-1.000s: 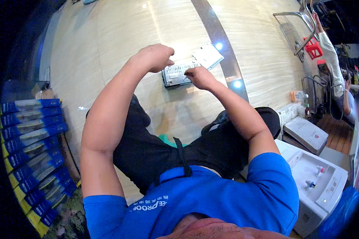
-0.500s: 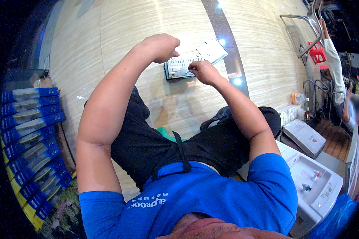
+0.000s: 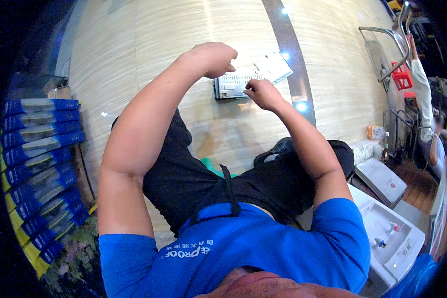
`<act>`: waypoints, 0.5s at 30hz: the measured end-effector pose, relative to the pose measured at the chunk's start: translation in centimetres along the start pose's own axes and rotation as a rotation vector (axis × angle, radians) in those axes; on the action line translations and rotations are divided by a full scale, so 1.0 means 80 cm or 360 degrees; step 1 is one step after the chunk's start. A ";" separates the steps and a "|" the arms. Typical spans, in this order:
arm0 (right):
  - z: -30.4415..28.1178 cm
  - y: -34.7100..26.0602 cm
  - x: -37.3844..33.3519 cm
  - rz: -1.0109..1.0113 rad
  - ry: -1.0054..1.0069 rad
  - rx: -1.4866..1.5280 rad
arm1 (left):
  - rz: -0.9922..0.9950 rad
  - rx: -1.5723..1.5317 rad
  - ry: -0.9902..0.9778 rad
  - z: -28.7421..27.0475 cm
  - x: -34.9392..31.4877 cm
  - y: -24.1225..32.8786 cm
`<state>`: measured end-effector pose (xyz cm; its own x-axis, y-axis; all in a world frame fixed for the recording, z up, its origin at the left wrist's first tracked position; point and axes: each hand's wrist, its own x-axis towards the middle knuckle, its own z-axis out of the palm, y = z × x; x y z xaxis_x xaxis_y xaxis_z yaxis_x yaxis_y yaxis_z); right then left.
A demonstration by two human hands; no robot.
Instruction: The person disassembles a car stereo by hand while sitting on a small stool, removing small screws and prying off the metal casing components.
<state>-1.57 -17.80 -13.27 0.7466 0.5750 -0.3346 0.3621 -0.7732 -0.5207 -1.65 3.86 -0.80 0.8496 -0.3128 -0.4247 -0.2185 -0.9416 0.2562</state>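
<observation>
A flat, box-shaped metal unit (image 3: 228, 90) with rows of slots in its top lies on the floor in front of me. My left hand (image 3: 214, 58) is bent over its far left corner, fingers curled inward; whatever they may hold is hidden. At the unit's near right side, my right hand (image 3: 264, 93) has thumb and fingers pinched together close to the top face. Anything in that pinch is too small to name. A pale flat plate (image 3: 274, 68) lies at an angle against the unit's far right corner.
Blue and yellow packages (image 3: 39, 144) are stacked at the left. To the right stand a white water dispenser (image 3: 390, 233), a pale flat box (image 3: 381, 181), a bottle (image 3: 376, 132), a red stool (image 3: 401, 75) and a metal-framed chair (image 3: 390, 32). Another person's sleeve (image 3: 422, 94) shows at far right.
The whole scene has shifted slightly rightward in view. Both hands keep nearly the same places over the metal unit, with their fingers still curled and pinched.
</observation>
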 end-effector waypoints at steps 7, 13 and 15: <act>0.011 0.007 0.006 -0.0266 0.0067 0.0016 | -0.0023 -0.0015 -0.0151 0.000 0.001 -0.008; 0.016 0.028 0.003 -0.0261 0.0096 0.0106 | 0.0086 0.0020 -0.0032 0.010 0.006 -0.004; 0.018 0.023 0.003 -0.0152 0.0072 0.0156 | 0.0076 0.0029 -0.0044 0.010 0.000 -0.003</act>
<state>-1.52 -18.69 -15.43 0.7366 0.6302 -0.2454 0.3780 -0.6845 -0.6234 -2.00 3.97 -1.58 0.8244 -0.3605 -0.4363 -0.2674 -0.9275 0.2611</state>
